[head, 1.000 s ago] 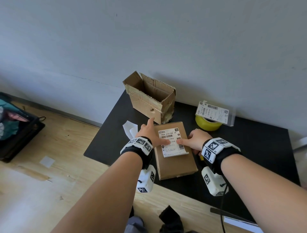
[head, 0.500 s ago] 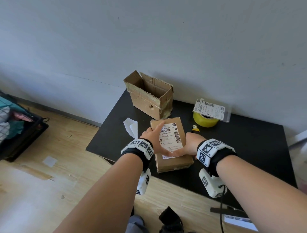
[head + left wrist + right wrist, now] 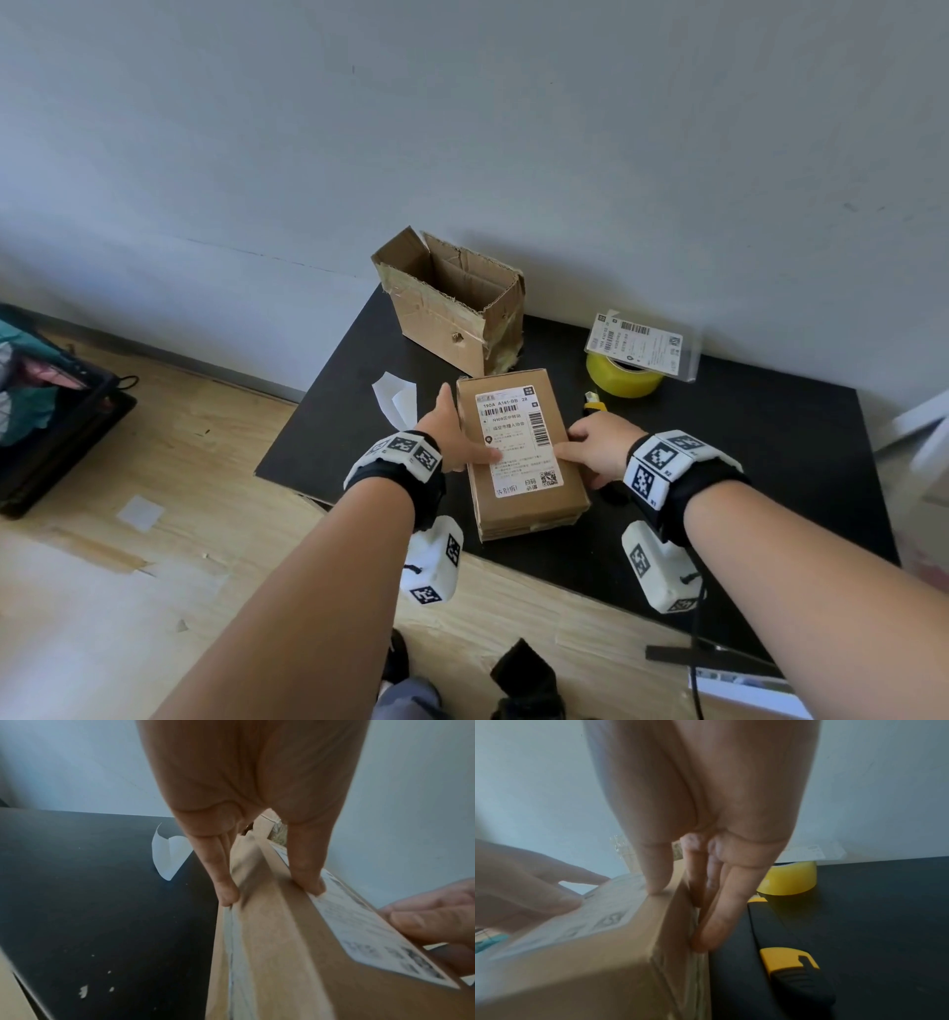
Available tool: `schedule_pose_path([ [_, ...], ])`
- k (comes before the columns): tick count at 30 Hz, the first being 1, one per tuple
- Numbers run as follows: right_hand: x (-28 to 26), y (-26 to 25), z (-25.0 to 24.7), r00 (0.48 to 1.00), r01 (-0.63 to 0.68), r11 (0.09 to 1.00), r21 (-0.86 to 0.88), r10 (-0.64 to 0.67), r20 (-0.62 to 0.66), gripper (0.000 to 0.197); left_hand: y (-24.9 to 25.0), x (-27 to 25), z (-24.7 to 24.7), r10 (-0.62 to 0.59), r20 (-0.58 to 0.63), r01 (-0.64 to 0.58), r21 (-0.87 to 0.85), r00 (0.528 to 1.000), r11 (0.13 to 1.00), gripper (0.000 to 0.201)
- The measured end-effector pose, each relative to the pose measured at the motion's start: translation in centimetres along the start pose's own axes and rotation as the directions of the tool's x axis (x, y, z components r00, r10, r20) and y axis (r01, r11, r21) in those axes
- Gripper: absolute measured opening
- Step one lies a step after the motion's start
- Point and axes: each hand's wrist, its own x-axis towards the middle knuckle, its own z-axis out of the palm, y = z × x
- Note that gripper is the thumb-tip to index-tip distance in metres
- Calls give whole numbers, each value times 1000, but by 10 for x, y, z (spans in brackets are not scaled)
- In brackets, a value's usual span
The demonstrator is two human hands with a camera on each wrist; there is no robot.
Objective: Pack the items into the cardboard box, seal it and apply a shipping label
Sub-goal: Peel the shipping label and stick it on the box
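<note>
A sealed brown cardboard box (image 3: 529,509) lies flat on the black table (image 3: 744,462), near its front edge. A white shipping label (image 3: 518,442) is stuck on its top. My left hand (image 3: 457,437) straddles the box's left top edge: the thumb presses the label's edge and straight fingers lie against the side wall. The left wrist view shows the hand (image 3: 270,893), the box (image 3: 277,953) and the label (image 3: 372,939). My right hand (image 3: 590,449) mirrors it on the right edge, thumb on top and straight fingers down the side. The right wrist view shows this hand (image 3: 680,914) and the box (image 3: 590,973).
An open torn cardboard box (image 3: 452,308) stands at the back by the wall. A yellow tape roll (image 3: 621,377) carries a sleeve of labels (image 3: 642,344). A yellow-black utility knife (image 3: 798,975) lies right of the box, white backing paper (image 3: 395,398) lies left.
The box has turned straighter and slid away from the table's front edge. Both hands went from pressing index fingers on the label to flanking the box's sides.
</note>
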Motion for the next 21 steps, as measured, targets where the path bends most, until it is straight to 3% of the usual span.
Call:
schedule_pose_path([
  [4,0,-3,7,999,35,996,-78,-37,-26,41,4,0,2,-19,78,19,-3,997,1000,60],
  [6,1,-5,6,999,22,995,-95,-25,-31,40,5,0,4,-12,104,17,-43,994,999,46],
  [10,-1,-9,1,996,-24,999,-20,22,-86,32,7,0,-2,-61,102,74,-126,993,989,37],
  [16,-11,-14,-17,976,-55,998,-23,49,-211,56,30,-8,-17,-72,117,93,-191,990,977,29],
  [21,-35,3,-48,956,-57,998,-16,50,-288,35,76,-6,-3,-7,180,37,-164,984,986,32],
])
